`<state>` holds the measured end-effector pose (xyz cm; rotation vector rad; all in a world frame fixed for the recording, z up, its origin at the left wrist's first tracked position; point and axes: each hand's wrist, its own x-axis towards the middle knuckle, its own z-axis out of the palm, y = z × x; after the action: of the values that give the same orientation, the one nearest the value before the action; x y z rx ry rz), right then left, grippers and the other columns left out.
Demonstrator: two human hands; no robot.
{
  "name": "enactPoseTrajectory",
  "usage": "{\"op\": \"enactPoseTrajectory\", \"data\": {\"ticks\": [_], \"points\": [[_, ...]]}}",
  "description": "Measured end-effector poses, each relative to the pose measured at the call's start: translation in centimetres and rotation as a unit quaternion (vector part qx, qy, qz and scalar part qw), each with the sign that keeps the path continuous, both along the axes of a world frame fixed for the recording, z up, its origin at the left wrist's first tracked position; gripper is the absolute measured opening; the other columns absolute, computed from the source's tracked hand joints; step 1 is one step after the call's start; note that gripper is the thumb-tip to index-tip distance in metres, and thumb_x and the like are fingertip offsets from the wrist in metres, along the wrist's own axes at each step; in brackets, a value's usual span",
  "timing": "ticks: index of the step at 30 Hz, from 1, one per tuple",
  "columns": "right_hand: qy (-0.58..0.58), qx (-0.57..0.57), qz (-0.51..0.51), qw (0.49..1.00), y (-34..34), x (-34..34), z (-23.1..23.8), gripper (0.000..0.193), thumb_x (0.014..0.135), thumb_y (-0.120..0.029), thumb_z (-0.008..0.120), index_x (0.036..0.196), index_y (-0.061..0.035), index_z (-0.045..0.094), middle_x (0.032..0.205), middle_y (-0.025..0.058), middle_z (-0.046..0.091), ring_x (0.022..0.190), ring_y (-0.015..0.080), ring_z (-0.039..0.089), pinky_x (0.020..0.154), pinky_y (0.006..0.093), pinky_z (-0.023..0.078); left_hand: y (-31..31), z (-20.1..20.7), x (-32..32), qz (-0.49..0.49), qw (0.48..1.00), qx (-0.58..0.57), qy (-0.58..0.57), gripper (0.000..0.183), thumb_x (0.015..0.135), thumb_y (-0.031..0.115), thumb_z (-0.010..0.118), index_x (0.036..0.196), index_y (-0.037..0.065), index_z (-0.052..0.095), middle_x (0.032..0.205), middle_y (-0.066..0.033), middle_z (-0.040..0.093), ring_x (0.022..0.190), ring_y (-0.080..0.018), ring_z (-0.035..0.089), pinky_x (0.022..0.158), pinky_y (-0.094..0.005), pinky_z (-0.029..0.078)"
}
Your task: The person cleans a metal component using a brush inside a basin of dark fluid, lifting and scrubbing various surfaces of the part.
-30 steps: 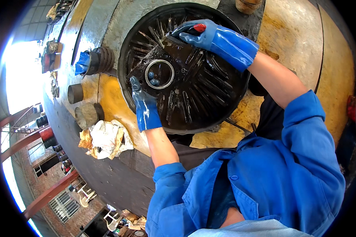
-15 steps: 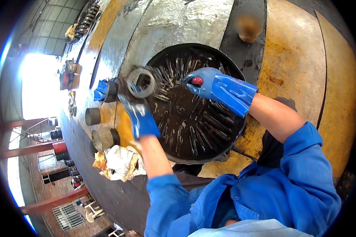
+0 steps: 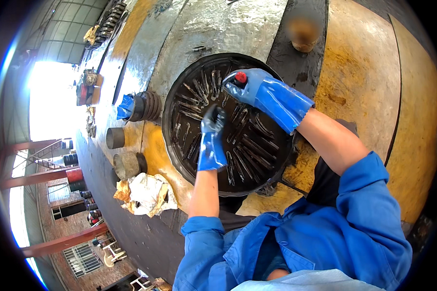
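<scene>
A wide round black pan (image 3: pixel 167 145) lies before me, its dark, wet bottom covered with several long, shiny dark strips (image 3: pixel 252 162) set roughly like spokes. Over its middle is my left hand (image 3: pixel 212 133) in a blue rubber glove with oily dark fingertips. Its thumb and fingers look apart, and I see nothing between them. Near the pan's far right rim, my right hand (image 3: pixel 250 89), gloved the same way, is closed round a red-handled tool (image 3: pixel 241 76). The tool's working end is hidden by the glove.
Left of the pan lie a stack of grey rings (image 3: pixel 152 105), a blue glove or cloth (image 3: pixel 125 106), short metal cylinders (image 3: pixel 126 165) and a crumpled stained rag (image 3: pixel 150 194). A brown cup-like container (image 3: pixel 303 39) stands at the far right. A small dark piece (image 3: pixel 199 48) lies beyond the pan.
My left hand has let go of the grey ring it held and moved right, over the pan. The ring stack at the left now shows fully. My right hand has shifted slightly away from me.
</scene>
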<state>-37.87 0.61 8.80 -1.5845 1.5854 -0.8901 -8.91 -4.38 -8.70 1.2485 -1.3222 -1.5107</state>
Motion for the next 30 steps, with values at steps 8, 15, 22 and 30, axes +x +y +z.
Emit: {"op": "enactPoseTrajectory", "data": {"ticks": [8,15,22,30], "points": [[-0.037,0.05,-0.015,0.998,0.8,-1.4,2.0,0.032,0.096,-0.04,0.066,0.117,-0.0166,0.073,0.081,0.0077,0.074,0.07,0.0174,0.069,0.07,0.0354,0.056,9.0,5.9,-4.4,-0.061,0.903,-0.052,-0.421,0.074,0.083,0.024,0.087,0.148,0.008,0.053,0.135,-0.0179,0.067,0.122,-0.0262,0.067,0.104,-0.0395,0.053],[0.013,0.026,-0.029,0.999,0.1,-2.1,1.6,0.043,0.086,-0.053,0.065,0.093,-0.012,0.075,0.078,0.0153,0.072,0.073,0.0337,0.069,0.073,0.0441,0.055,8.2,1.4,-3.7,-0.054,0.964,-0.026,-0.258,0.058,0.089,0.008,0.081,0.141,0.002,0.056,0.12,-0.007,0.073,0.106,-0.0166,0.067,0.096,-0.0323,0.053],[0.028,0.074,-0.049,0.996,-0.3,-1.8,2.1,0.047,0.087,-0.054,0.063,0.102,-0.0106,0.076,0.083,0.0158,0.074,0.078,0.0337,0.071,0.077,0.0447,0.056,8.0,5.2,-5.7,-0.094,0.97,0.063,-0.214,0.05,0.089,0.01,0.082,0.136,0.004,0.064,0.12,-0.0046,0.073,0.105,-0.014,0.065,0.096,-0.0313,0.05],[0.046,0.031,-0.041,0.998,-0.8,-1.6,1.0,0.043,0.092,-0.056,0.067,0.097,-0.0139,0.076,0.078,0.012,0.072,0.072,0.0261,0.069,0.07,0.0392,0.054,7.0,2.0,-4.3,-0.077,0.959,0.065,-0.264,0.046,0.087,0.011,0.084,0.129,0.003,0.067,0.113,-0.005,0.076,0.099,-0.0145,0.068,0.094,-0.0316,0.053]]}}
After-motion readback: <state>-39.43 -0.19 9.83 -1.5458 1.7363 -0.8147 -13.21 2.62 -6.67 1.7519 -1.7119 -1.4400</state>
